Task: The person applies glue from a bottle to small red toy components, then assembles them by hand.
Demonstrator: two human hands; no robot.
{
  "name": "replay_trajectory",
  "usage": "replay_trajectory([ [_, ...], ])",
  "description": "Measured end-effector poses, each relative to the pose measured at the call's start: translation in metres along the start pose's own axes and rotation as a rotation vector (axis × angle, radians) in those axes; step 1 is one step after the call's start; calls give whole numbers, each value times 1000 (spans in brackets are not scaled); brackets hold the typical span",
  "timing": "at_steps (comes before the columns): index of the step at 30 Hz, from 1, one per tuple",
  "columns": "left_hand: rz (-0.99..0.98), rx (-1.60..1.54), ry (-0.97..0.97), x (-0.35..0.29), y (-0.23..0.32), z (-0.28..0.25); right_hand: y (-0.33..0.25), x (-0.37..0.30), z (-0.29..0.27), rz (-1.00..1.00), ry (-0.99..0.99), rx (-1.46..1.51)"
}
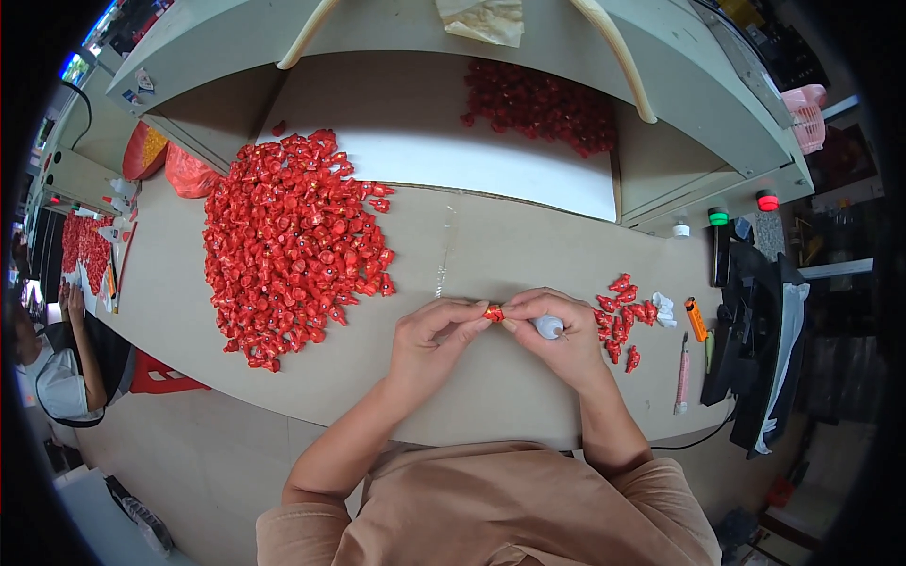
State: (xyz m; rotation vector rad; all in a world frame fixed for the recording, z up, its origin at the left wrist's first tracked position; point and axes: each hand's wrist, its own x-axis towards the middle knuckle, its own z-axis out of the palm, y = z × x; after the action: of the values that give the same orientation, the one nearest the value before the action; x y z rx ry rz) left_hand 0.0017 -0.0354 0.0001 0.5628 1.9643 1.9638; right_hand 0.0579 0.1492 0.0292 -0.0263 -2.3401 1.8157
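Above the middle of the table's near part, my left hand [436, 332] and my right hand [555, 338] meet fingertip to fingertip. Between them they pinch one small glossy red piece [494, 312] with a yellowish mark. My right hand also keeps a small whitish nozzle bottle [548, 327] tucked in its curled fingers. Left of my hands spreads a big heap of the same red pieces [293, 241]. A smaller group of red pieces [618, 321] lies just right of my right hand. Their exact kind is too small to make out.
A white crumpled tissue [664, 309], an orange cutter [696, 319] and a pink pen-like tool [682, 377] lie at right. More red pieces [538, 104] rest under the grey shelf [377, 33]. At far left, a co-worker's hands [71, 300] are near another red heap [87, 247].
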Motion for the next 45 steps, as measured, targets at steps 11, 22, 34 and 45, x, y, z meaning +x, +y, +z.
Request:
replay_trajectory([
  [11, -10, -8, 19, -2, -1, 5, 1, -4, 1, 37, 12, 2],
  [22, -44, -89, 38, -3, -7, 6, 6, -5, 3, 158, 19, 73],
  [34, -93, -147, 21, -4, -7, 6, 5, -6, 2, 204, 11, 109],
  [45, -100, -114, 38, -4, -7, 6, 5, -3, 3, 216, 16, 122],
])
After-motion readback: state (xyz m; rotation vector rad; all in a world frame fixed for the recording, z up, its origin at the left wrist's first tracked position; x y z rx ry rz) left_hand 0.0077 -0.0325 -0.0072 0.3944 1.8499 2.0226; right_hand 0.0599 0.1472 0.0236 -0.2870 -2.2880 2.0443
